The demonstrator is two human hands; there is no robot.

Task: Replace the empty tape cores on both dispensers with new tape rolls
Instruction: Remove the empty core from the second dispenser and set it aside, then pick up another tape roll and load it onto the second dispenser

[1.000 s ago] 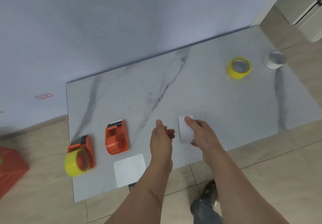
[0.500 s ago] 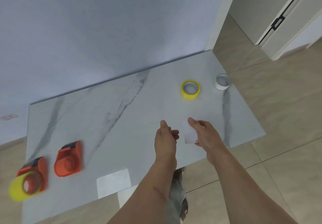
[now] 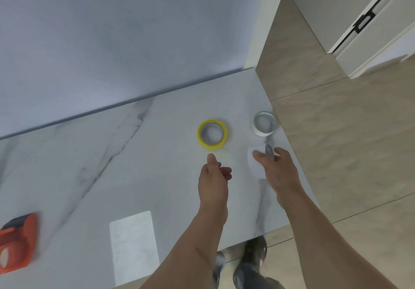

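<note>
A yellow tape roll (image 3: 212,134) lies flat on the marble table (image 3: 112,165). To its right, near the table's right edge, lies a white empty core (image 3: 265,123). My right hand (image 3: 277,172) grips a second white tape core (image 3: 254,163) just in front of that one. My left hand (image 3: 214,176) hovers a little in front of the yellow roll with loosely curled fingers and holds nothing. One orange dispenser (image 3: 16,243) shows blurred at the far left edge; the other dispenser is out of view.
A white rectangular sheet (image 3: 133,243) lies near the table's front edge. A grey wall runs along the table's back. Tiled floor (image 3: 348,154) and a white door (image 3: 370,19) lie to the right. My shoes (image 3: 253,252) show under the table's front edge.
The view has swung right, so the dispensers slid to the left edge. Both hands moved toward the table's right end; the right hand still carries the white core, now close to the other core.
</note>
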